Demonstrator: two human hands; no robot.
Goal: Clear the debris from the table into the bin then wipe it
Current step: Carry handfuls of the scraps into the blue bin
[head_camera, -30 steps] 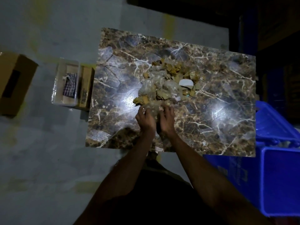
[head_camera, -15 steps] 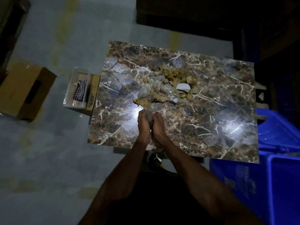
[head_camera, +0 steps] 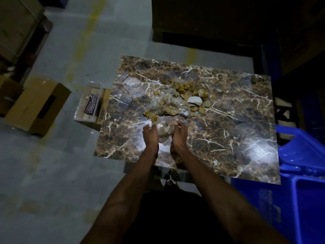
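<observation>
A person's left hand and right hand curl their fingers around a crumpled clear plastic wad above the marble table, while most debris remains piled mid-table, the blue bin waits at right and wiping has not begun.

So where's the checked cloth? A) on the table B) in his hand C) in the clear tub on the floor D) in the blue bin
C: the checked cloth lies in the clear tub on the floor, left of the table.
</observation>
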